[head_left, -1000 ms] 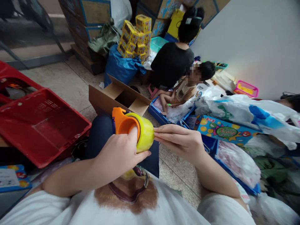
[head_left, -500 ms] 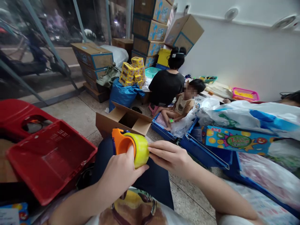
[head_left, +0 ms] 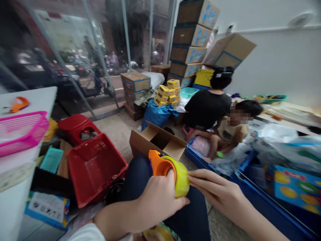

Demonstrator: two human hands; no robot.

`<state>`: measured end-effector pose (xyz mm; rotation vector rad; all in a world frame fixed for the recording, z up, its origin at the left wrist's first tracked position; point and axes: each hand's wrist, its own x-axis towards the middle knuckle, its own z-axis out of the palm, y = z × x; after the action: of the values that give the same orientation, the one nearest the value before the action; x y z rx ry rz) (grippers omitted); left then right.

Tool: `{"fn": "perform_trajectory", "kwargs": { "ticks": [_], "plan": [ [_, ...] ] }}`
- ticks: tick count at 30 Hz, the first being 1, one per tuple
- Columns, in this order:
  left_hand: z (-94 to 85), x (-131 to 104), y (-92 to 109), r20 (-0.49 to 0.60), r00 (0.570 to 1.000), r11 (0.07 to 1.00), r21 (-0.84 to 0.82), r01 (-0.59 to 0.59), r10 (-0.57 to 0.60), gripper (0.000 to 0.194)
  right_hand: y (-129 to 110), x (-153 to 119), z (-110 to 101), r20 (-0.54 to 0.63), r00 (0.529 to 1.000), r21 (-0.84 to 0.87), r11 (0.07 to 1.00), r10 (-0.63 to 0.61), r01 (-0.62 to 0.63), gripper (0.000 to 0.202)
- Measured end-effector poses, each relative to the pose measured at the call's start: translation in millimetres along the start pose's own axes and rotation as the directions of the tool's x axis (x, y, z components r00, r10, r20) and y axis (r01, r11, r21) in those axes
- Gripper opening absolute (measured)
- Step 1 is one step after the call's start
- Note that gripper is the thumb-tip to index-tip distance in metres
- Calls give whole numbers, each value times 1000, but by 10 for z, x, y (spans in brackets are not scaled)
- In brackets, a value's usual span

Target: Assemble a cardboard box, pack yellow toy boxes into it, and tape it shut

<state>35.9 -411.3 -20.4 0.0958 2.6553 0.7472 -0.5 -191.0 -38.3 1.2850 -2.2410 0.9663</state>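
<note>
The view is swinging left, bringing the counter [head_left: 42,100] and the pink basket [head_left: 27,139] by its edge into sight, and the tape [head_left: 183,180] is now showing further right. The left hand [head_left: 160,197] is clamping the tape, one digit hooking into the core. The right hand [head_left: 223,190] is touching its outer face; whether the fingertips are pinching an end, I can't tell. Seemingly they're working the end free, which is calling for a steady left grip. The orange dispenser [head_left: 157,164] is hovering over the lap [head_left: 136,175], near the box [head_left: 140,144], head pointing left and away, long axis slanting down rightward.
</note>
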Motion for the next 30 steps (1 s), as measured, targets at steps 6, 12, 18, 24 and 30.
{"fn": "perform_trajectory", "kwargs": {
  "ticks": [6,12,18,24,30],
  "plan": [
    [162,146,-97,4,997,994,-86,-74,74,75,275,-131,-3,54,996,-17,997,-74,75,25],
    [178,163,-96,25,998,994,-98,-54,57,74,280,-161,92,-57,992,-78,991,-113,109,20],
    [51,73,-69,-125,991,995,-87,-57,46,72,51,-35,35,-48,999,-15,1000,14,-15,31],
    [59,36,-149,-258,963,982,-151,-117,75,65,-36,14,-57,62,995,-7,997,78,-78,31],
    [91,-10,-138,-309,947,984,-126,-128,84,65,-79,-69,-48,45,999,-132,991,-4,10,31]
  ]
}}
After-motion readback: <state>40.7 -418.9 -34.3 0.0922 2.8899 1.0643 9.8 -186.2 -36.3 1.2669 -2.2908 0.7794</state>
